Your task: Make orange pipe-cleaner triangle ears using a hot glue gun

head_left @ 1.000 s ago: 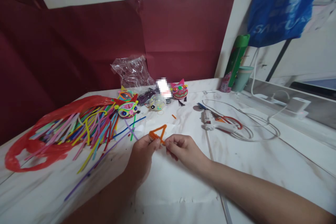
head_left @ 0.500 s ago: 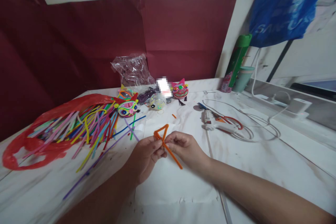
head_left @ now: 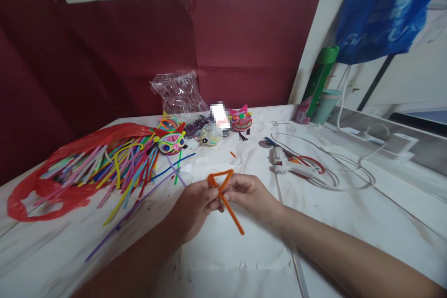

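Note:
An orange pipe cleaner (head_left: 232,214) is bent into a triangular loop at its upper end, with a straight tail pointing down to the right. My left hand (head_left: 199,205) pinches it at the left side of the loop, close to where the strands cross. On the other side, my right hand (head_left: 249,195) has thumb and fingers closed on the pipe cleaner near the same crossing. Both hands are just above a white sheet of paper (head_left: 233,253) on the marble-patterned table. A short orange piece (head_left: 233,154) lies beyond the hands.
Many coloured pipe cleaners (head_left: 115,163) spill from a red plastic bag (head_left: 45,214) at left. Decorated lion-like heads (head_left: 171,142) and a clear ball with an eye (head_left: 210,136) stand behind. A glue gun (head_left: 288,165) and its cable lie right, near a green spray can (head_left: 319,79).
The loop's top corner has shifted right and slightly down, and the tail has swung a little lower. Both hands keep hold of the pipe cleaner. The view has shifted slightly.

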`<state>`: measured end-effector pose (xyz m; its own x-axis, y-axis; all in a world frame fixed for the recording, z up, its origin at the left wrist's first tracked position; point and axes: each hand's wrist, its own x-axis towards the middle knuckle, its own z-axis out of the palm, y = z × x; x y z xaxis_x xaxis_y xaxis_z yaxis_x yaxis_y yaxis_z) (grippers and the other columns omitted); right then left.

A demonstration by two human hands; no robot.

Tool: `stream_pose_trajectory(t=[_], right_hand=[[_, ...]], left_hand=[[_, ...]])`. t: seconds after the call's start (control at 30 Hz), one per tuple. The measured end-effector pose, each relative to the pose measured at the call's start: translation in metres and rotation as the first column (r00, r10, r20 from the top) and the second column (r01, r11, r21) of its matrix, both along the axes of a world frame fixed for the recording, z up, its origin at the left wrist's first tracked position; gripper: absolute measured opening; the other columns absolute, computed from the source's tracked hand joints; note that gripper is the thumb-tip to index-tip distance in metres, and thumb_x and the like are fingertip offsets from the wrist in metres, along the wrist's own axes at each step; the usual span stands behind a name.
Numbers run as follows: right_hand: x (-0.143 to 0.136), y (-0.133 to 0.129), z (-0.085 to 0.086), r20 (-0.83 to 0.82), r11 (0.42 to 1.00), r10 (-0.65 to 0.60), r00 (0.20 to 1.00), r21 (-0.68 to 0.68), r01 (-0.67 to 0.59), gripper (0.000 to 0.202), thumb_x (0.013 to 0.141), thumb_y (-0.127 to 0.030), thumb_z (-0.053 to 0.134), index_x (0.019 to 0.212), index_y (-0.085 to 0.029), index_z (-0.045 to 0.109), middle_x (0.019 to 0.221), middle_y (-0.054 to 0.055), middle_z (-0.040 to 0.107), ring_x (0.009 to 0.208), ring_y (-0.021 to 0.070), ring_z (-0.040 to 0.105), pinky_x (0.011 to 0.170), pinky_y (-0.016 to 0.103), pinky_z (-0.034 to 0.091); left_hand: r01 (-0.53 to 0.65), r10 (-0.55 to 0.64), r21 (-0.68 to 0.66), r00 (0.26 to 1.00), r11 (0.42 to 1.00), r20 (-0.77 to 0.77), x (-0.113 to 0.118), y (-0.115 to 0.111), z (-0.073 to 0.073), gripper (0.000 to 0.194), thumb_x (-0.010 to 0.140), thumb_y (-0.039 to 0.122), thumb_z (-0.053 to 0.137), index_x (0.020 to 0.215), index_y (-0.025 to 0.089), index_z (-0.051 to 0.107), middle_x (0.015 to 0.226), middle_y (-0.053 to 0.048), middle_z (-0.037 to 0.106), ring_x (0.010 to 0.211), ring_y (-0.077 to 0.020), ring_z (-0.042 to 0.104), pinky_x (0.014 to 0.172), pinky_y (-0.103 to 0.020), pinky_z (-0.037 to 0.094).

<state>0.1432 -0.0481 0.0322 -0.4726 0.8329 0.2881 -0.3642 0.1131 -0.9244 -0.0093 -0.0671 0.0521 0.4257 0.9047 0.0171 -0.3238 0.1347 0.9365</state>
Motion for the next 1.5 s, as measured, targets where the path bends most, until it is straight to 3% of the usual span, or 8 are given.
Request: stream_pose_trajectory(t=[0.17, 0.33, 0.5, 0.67, 0.87, 1.07, 1.4, 1.5], right_hand=[[0.001, 0.0, -0.003, 0.044, 0.995, -0.079, 0.996, 0.068, 0.076, 0.02, 0.069, -0.033, 0.072, 0.072, -0.017, 0.059, 0.068, 0.001, 0.067, 0.061, 0.0147, 0.065, 0.063, 0.029, 0.052], [-0.002, -0.004, -0.006, 0.076, 0.947, -0.229, 0.97, 0.249, 0.204, 0.02, 0.075, -0.035, 0.066, 0.071, -0.019, 0.055, 0.063, -0.001, 0.064, 0.056, 0.0136, 0.063, 0.058, 0.026, 0.052], [-0.003, -0.008, -0.007, 0.099, 0.898, -0.304, 0.948, 0.361, 0.25, 0.016, 0.083, -0.033, 0.058, 0.075, -0.019, 0.054, 0.064, 0.0, 0.064, 0.057, 0.0129, 0.062, 0.061, 0.027, 0.05], [-0.005, -0.016, -0.005, 0.057, 0.848, -0.341, 0.938, 0.449, 0.281, 0.007, 0.086, -0.025, 0.054, 0.082, -0.02, 0.054, 0.066, 0.0, 0.064, 0.059, 0.0114, 0.059, 0.062, 0.025, 0.049], [-0.007, -0.022, 0.0, 0.022, 0.866, -0.357, 0.934, 0.383, 0.322, 0.006, 0.084, -0.024, 0.056, 0.081, -0.019, 0.057, 0.068, 0.0, 0.064, 0.064, 0.012, 0.06, 0.064, 0.025, 0.049], [-0.006, -0.021, 0.004, 0.017, 0.936, -0.263, 0.965, 0.249, 0.251, 0.011, 0.082, -0.027, 0.059, 0.075, -0.019, 0.056, 0.068, 0.001, 0.064, 0.065, 0.0125, 0.061, 0.066, 0.026, 0.049], [-0.006, -0.017, 0.0, 0.228, 0.895, -0.427, 0.875, 0.242, 0.374, 0.027, 0.08, -0.041, 0.056, 0.068, -0.017, 0.055, 0.062, -0.001, 0.056, 0.059, 0.011, 0.049, 0.058, 0.024, 0.041], [-0.006, -0.018, 0.0, 0.228, 0.885, -0.442, 0.868, 0.271, 0.379, 0.025, 0.081, -0.038, 0.053, 0.068, -0.017, 0.054, 0.062, 0.0, 0.055, 0.06, 0.0111, 0.049, 0.059, 0.024, 0.041]], left_hand=[[0.008, -0.007, -0.008, 1.0, 1.0, 0.027, 0.002, -0.002, 0.003, 0.019, 0.072, 0.031, 0.063, 0.075, 0.012, 0.065, 0.064, 0.001, 0.043, 0.057, -0.0093, 0.03, 0.059, -0.025, 0.031], [-0.061, 0.061, 0.006, 0.998, 0.998, 0.012, 0.005, -0.005, -0.002, 0.019, 0.073, 0.032, 0.062, 0.071, 0.013, 0.062, 0.065, 0.001, 0.045, 0.059, -0.0102, 0.033, 0.06, -0.027, 0.032], [-0.175, 0.186, 0.129, 0.979, 0.976, -0.079, 0.006, -0.007, -0.008, 0.02, 0.076, 0.033, 0.059, 0.068, 0.015, 0.058, 0.058, 0.003, 0.042, 0.058, -0.0118, 0.038, 0.059, -0.028, 0.033], [-0.201, 0.214, 0.254, 0.977, 0.946, -0.025, 0.006, -0.013, -0.011, 0.013, 0.078, 0.027, 0.058, 0.071, 0.017, 0.06, 0.06, 0.002, 0.047, 0.062, -0.0123, 0.043, 0.062, -0.027, 0.035], [-0.307, 0.336, 0.316, 0.941, 0.898, -0.041, 0.004, -0.015, -0.017, 0.009, 0.076, 0.017, 0.058, 0.067, 0.018, 0.06, 0.064, 0.003, 0.052, 0.064, -0.0107, 0.045, 0.061, -0.023, 0.035], [-0.282, 0.372, 0.405, 0.914, 0.87, -0.163, -0.001, -0.011, -0.014, 0.018, 0.077, 0.018, 0.058, 0.059, 0.018, 0.057, 0.063, 0.002, 0.052, 0.062, -0.0106, 0.046, 0.06, -0.023, 0.036], [-0.331, 0.488, 0.517, 0.849, 0.789, -0.202, 0.006, -0.012, 0.0, 0.011, 0.072, 0.021, 0.063, 0.062, 0.02, 0.064, 0.065, 0.002, 0.054, 0.069, -0.0129, 0.053, 0.062, -0.023, 0.041], [-0.358, 0.493, 0.461, 0.843, 0.812, -0.214, 0.008, -0.012, 0.0, 0.006, 0.07, 0.023, 0.064, 0.065, 0.02, 0.065, 0.068, 0.0, 0.058, 0.072, -0.0152, 0.055, 0.064, -0.025, 0.043]])
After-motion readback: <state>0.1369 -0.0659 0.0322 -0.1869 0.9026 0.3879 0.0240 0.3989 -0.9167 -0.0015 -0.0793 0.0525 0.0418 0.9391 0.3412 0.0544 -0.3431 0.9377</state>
